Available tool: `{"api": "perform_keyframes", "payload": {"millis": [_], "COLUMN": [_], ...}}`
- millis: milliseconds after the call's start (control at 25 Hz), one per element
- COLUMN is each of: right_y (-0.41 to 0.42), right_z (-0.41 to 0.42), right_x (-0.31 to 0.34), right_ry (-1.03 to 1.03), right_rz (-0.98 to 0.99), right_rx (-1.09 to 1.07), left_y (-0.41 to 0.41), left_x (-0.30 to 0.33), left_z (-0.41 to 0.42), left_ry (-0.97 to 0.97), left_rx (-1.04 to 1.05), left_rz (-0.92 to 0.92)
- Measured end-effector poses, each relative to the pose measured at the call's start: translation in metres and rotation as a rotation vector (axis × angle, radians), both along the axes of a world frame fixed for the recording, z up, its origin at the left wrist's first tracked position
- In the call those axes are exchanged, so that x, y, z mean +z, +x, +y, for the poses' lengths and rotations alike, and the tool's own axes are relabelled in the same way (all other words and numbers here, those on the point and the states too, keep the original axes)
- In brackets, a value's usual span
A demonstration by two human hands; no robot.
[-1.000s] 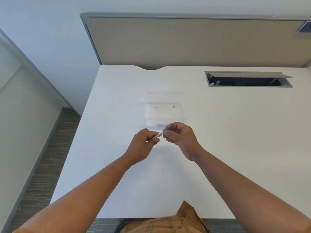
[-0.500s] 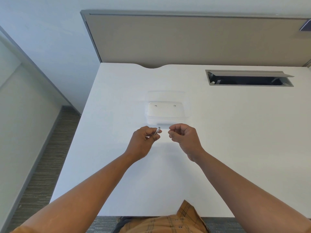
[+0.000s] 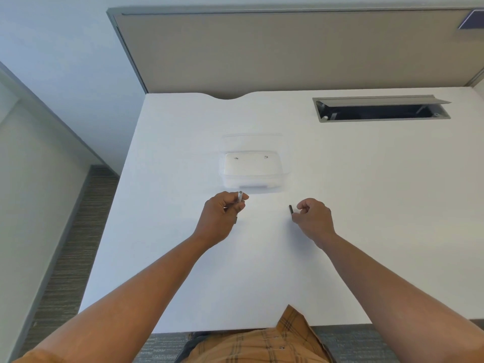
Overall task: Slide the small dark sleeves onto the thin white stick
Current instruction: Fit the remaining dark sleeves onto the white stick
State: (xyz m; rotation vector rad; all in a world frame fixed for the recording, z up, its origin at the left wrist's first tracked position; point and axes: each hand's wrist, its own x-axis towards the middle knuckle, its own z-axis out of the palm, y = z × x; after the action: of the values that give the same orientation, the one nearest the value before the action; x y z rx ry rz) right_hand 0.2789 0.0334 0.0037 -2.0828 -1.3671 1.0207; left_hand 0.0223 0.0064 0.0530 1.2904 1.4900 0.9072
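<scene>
Nearest, at the bottom edge, a fold of orange plaid cloth (image 3: 264,341) shows below the front edge of the white desk (image 3: 262,271), and two bare forearms reach forward over the desktop.

Further out, the left hand (image 3: 221,218) is curled into a loose fist around the thin white stick (image 3: 240,197); the stick's pale upper end pokes out above the thumb and forefinger, and a short dark bit shows under the hand at its lower edge (whether that is a sleeve already on the stick cannot be told).

Well apart to the right, the right hand (image 3: 313,218) hovers low over the desk with its fingers bent inward and the thumb and forefinger slightly parted. A small dark sleeve (image 3: 290,209) stands just off those fingertips, on their left side. Whether the fingertips actually touch it or it rests free on the desk cannot be told.

Beyond both hands sits a clear plastic box (image 3: 252,176), lid open behind it, with two tiny dark pieces (image 3: 236,158) near its back wall.

Farther still, to the right, a grey cable hatch (image 3: 381,108) is open in the desk, and a beige partition (image 3: 288,53) closes off the far edge.
</scene>
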Motion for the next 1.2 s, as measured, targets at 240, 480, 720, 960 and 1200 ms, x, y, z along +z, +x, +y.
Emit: {"api": "perform_keyframes", "payload": {"millis": [240,480,720,960,1200], "right_y": [-0.001,-0.004,-0.017,-0.038,-0.052], "right_z": [-0.006,-0.003,-0.006,-0.004,-0.005], "right_x": [-0.009,-0.007,0.006,0.042,0.075], "right_ry": [-0.08,-0.096,0.062,0.241,0.356], "right_rz": [-0.15,-0.178,0.001,0.215,0.402], "right_rx": [0.059,0.084,0.087,0.156,0.249], "left_y": [0.002,0.001,0.002,0.005,0.003], "left_x": [-0.005,-0.005,-0.003,-0.001,0.0], "left_z": [-0.001,-0.002,-0.001,-0.001,-0.003], "left_ry": [0.006,0.006,0.029,0.037,0.05], "left_rx": [-0.006,-0.009,-0.014,-0.011,-0.044], "left_rz": [0.013,0.033,0.049,0.046,0.109]}}
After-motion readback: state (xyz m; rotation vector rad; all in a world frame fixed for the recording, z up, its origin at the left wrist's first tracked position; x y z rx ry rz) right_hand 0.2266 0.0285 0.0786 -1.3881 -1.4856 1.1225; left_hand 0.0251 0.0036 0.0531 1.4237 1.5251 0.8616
